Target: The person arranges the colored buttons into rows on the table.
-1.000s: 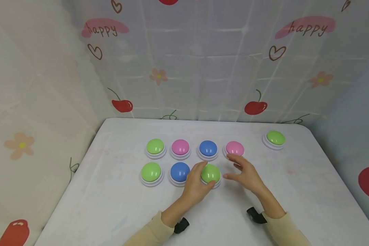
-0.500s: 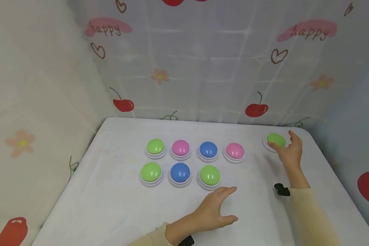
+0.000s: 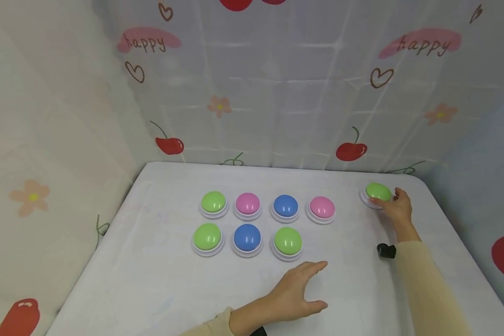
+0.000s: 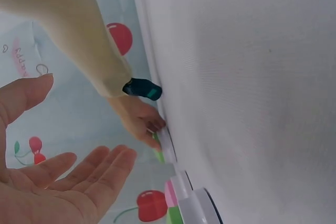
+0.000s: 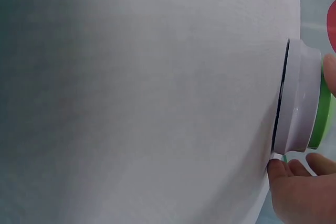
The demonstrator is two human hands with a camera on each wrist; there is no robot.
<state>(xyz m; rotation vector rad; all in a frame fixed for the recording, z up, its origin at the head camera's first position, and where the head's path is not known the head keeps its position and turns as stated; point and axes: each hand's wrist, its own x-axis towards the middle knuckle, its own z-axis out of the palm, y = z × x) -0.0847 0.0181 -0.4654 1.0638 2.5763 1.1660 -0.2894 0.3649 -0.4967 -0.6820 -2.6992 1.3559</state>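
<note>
Head view shows the right hand (image 3: pixel 396 207) at the far right of the white surface (image 3: pixel 151 280), its fingers (image 3: pixel 378 201) curled against the near and right sides of the lone green button (image 3: pixel 378 191), which stands well apart from the other buttons. That button is a round dome on a white base, sitting flat with the dome facing up; being round, it has no long axis to speak of. Right wrist view shows the white base (image 5: pixel 296 103) flat on the surface, with fingertips touching its rim on both sides.

The left hand (image 3: pixel 296 289) hovers near the front edge, fingers straight and spread, holding nothing, just in front of the green button in the near row (image 3: pixel 287 241).

Seven buttons stand in two rows: green (image 3: pixel 213 202), pink (image 3: pixel 248 204), blue (image 3: pixel 285 206), pink (image 3: pixel 321 207) behind; green (image 3: pixel 206 236), blue (image 3: pixel 247 238) in front. A curtain printed with cherries (image 3: pixel 351 150), hearts and "happy" encloses the surface.
</note>
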